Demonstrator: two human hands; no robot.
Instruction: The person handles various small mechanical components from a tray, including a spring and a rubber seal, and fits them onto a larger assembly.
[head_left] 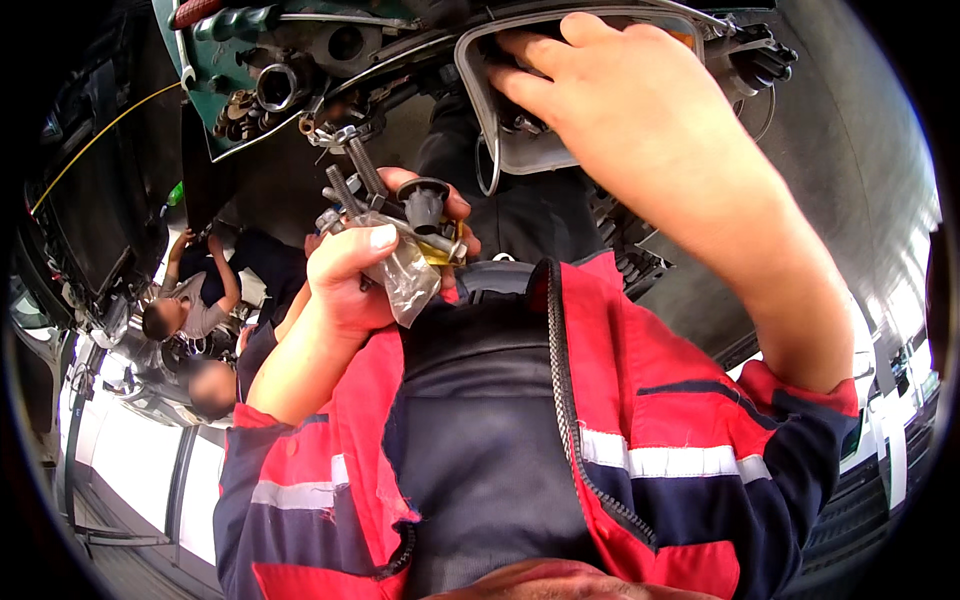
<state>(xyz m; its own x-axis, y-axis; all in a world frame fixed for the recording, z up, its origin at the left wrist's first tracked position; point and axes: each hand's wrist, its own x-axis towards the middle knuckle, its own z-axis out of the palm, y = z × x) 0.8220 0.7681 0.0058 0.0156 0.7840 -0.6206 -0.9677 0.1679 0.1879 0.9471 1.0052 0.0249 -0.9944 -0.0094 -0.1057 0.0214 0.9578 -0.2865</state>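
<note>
A green desk [207, 108] is seen at upper left. A grey bin [540, 158] beside it is reached into by the right hand [610, 75], fingers spread; whether anything is pinched there cannot be told. By the left hand [365, 255], curled closed before the chest, a clear bag [408, 288], metal bolts [364, 166] and a black flanged cap [425, 207] are clutched together. On the desk, small nuts [237, 122] are clustered.

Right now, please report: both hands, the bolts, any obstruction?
Left hand: gripping bolts, black flanged fitting, clear plastic bag. Right hand: partly inside grey bin, grasp unclear. Nothing visibly blocking either hand.
</note>
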